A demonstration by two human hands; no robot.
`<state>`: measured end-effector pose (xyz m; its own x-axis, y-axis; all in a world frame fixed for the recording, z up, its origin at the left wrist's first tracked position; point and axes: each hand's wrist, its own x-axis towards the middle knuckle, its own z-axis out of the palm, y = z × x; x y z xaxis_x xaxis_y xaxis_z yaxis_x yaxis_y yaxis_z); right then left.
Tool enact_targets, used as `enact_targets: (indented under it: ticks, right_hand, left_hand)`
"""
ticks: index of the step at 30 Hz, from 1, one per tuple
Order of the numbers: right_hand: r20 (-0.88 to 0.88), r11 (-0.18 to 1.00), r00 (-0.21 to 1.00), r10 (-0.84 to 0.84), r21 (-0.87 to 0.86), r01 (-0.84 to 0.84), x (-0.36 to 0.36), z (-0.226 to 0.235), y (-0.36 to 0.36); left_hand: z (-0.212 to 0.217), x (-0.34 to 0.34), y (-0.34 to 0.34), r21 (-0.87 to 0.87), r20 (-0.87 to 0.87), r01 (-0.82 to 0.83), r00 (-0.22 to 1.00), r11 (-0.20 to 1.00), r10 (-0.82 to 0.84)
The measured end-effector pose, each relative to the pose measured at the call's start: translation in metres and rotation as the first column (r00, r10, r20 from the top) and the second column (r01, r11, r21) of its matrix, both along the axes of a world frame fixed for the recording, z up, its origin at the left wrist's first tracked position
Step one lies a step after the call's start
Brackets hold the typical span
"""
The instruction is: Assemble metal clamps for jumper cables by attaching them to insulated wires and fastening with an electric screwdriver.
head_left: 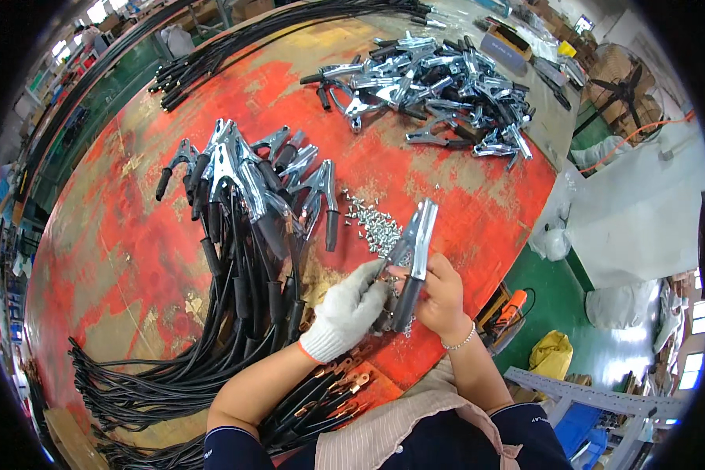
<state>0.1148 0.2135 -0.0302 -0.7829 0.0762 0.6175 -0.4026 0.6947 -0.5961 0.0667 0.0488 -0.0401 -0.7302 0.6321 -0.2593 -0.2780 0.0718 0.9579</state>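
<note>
A silver metal cable clamp with black handle sleeves (421, 244) stands jaws up between my hands, over the near right part of the table. My left hand (343, 310), in a white knit glove, is closed at its left handle. My bare right hand (443, 301) has its fingers closed around the right handle side; the fingertips are partly hidden behind the clamp. Just beyond the hands lies a heap of small silver screws (379, 230). To the left, several clamps joined to black cables (233, 166) lie bundled, their cables (227, 313) trailing toward me.
A large pile of loose clamps (439, 88) covers the far right of the worn red table (282, 113). Black cables (235, 39) lie along the far edge. Cables with copper lugs (359, 381) sit by my left forearm. A fan (620, 92) stands beyond the right edge.
</note>
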Motion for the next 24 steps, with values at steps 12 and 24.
enact_targets:
  ticks: [12, 24]
  right_hand:
    - [0.022, 0.998, 0.999, 0.05, 0.049, -0.051, 0.004, -0.013, 0.006]
    - [0.039, 0.906, 0.92, -0.391, 0.194, 0.377, -0.025, -0.005, 0.181]
  left_hand:
    - [0.009, 0.003, 0.003, -0.052, -0.211, -0.075, 0.975, 0.996, 0.062]
    - [0.078, -0.056, -0.063, -0.188, -0.449, -0.525, 0.798, 0.83, 0.402]
